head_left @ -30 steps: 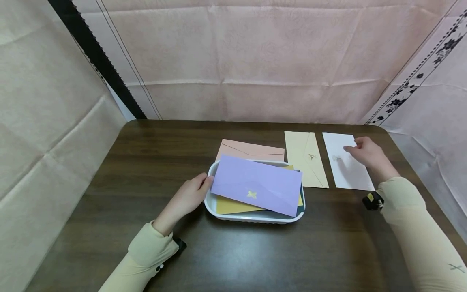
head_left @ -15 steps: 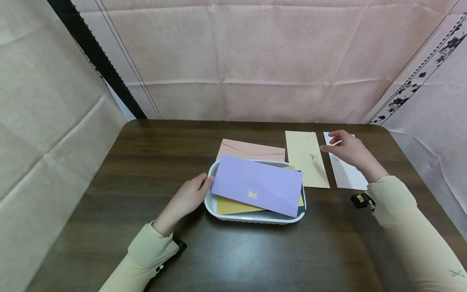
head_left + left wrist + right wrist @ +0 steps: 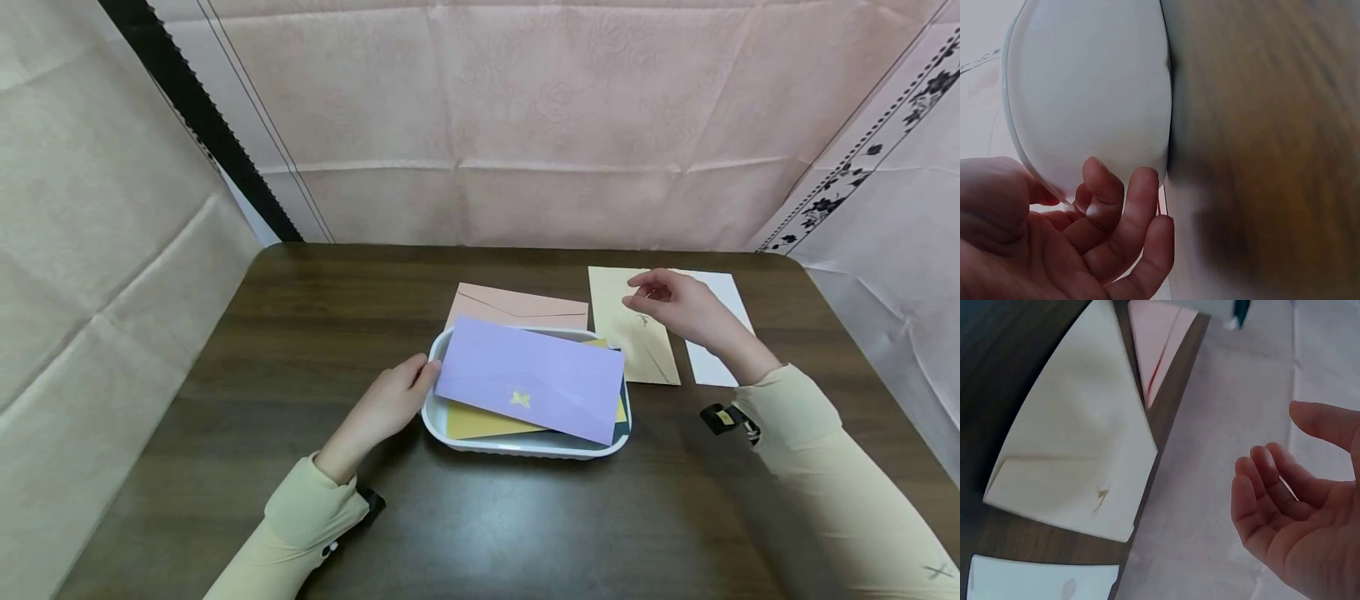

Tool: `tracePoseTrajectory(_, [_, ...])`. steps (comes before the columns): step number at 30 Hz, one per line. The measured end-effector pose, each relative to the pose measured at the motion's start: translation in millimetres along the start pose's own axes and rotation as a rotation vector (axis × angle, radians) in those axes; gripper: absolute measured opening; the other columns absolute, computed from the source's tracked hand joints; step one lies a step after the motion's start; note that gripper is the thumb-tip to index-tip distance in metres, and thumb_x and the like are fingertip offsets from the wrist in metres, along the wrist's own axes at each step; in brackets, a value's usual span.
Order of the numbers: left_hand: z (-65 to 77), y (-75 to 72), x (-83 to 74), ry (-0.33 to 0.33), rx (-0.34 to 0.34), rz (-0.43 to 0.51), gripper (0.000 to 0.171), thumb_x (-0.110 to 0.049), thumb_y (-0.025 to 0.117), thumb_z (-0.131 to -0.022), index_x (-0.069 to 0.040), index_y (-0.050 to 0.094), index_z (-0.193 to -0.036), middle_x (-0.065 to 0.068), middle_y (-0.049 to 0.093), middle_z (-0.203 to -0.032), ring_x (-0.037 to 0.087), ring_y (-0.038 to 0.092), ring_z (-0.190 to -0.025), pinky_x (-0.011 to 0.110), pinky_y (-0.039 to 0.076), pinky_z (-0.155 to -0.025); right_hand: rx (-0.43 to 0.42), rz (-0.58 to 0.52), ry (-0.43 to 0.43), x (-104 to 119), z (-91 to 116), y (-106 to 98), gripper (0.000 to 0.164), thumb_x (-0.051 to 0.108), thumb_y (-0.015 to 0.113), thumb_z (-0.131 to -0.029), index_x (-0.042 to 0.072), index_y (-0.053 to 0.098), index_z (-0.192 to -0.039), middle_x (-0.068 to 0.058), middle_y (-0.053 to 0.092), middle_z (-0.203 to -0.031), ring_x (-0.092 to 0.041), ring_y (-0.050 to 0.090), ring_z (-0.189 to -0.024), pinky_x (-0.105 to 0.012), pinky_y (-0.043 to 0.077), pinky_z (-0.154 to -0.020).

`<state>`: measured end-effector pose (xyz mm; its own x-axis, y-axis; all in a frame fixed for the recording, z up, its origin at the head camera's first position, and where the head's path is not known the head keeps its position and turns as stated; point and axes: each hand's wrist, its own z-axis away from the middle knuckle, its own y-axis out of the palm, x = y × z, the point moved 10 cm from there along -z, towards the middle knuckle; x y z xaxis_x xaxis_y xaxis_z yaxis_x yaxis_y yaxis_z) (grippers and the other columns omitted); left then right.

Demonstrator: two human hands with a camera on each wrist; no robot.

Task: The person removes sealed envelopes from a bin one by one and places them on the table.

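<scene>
White tray (image 3: pixel 517 448), pinched by the left grip (image 3: pixel 393 396); right grip (image 3: pixel 682 307) loosely spread above the cream envelope (image 3: pixel 647 354).

Desk (image 3: pixel 322 333): dark brown wood grain, rounded far corners, glare at near middle. Directly on it: white tray (image 3: pixel 525 450), about central; pink envelope (image 3: pixel 525 306) behind, partly hidden by tray; cream envelope (image 3: pixel 651 358) right of pink; white envelope (image 3: pixel 708 367) beside cream, narrow strip between.

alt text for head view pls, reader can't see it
A left hand grips a white tray with a purple envelope on top; the empty right hand hovers over a cream envelope and a white envelope on a dark wooden table.
</scene>
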<state>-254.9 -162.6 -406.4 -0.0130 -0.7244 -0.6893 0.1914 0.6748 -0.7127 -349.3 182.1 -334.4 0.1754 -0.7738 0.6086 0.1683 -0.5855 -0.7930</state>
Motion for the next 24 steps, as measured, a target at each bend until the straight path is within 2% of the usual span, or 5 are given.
tracePoseTrajectory(9, [-0.1, 0.3, 0.8, -0.003, 0.001, 0.002, 0.030, -0.037, 0.041, -0.101, -0.010, 0.050, -0.089, 0.005, 0.044, -0.065, 0.018, 0.043, -0.056, 0.029, 0.035, -0.049, 0.119, -0.014, -0.075, 31, 4, 19, 0.048, 0.044, 0.057, -0.091, 0.007, 0.058, -0.122, -0.007, 0.058, -0.102, -0.022, 0.052, -0.097, -0.037, 0.042, -0.079])
tracePoseTrajectory(13, [-0.6, 0.5, 1.2, -0.006, 0.002, 0.001, 0.030, -0.037, 0.041, -0.101, -0.010, 0.051, -0.090, 0.005, 0.044, -0.066, 0.018, 0.043, -0.056, 0.029, 0.035, -0.050, 0.156, -0.017, -0.099, 38, 5, 29, 0.046, 0.043, 0.058, -0.090, 0.008, 0.060, -0.120, -0.006, 0.059, -0.100, -0.021, 0.053, -0.095, -0.037, 0.043, -0.078])
tracePoseTrajectory(24, [-0.4, 1.4, 1.8, -0.020, 0.012, 0.004, 0.030, -0.037, 0.041, -0.101, -0.010, 0.054, -0.096, 0.005, 0.047, -0.066, 0.019, 0.046, -0.057, 0.030, 0.036, -0.050, 0.184, 0.043, -0.147, 37, 7, 48, 0.036, 0.038, 0.062, -0.089, 0.012, 0.066, -0.112, -0.001, 0.060, -0.097, -0.019, 0.053, -0.091, -0.035, 0.044, -0.075])
